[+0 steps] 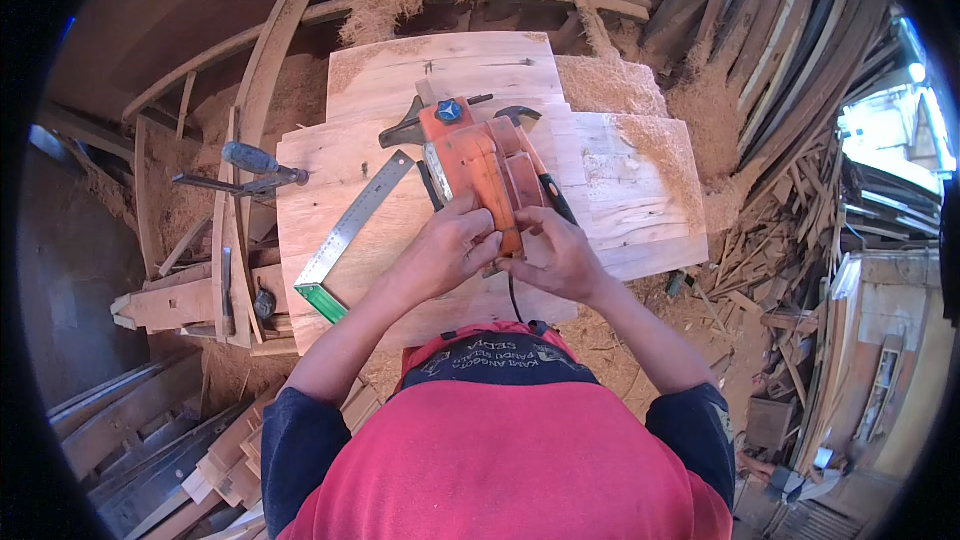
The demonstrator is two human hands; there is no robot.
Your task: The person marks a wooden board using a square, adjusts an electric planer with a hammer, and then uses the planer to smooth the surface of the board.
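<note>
An orange electric planer [468,160] with a blue knob lies tilted on the pale wooden boards [345,175] before me. My left hand [455,248] is closed at its rear end, with fingers curled against the orange body. From the other side my right hand [556,258] grips the same end, thumb and fingertips close to the left ones. What the fingertips press on is partly hidden. A black cord [514,298] runs from there toward me. Beside the planer lies a hammer [556,198], partly covered. Left of it is a try square [352,223] with a green stock.
A bar clamp [262,168] with a blue handle is at the left edge of the boards. Wood shavings [385,8] heap along the far side. Long planks [790,50] lean at the far right, and scrap wood [790,240] piles below them. More timber [225,465] lies at lower left.
</note>
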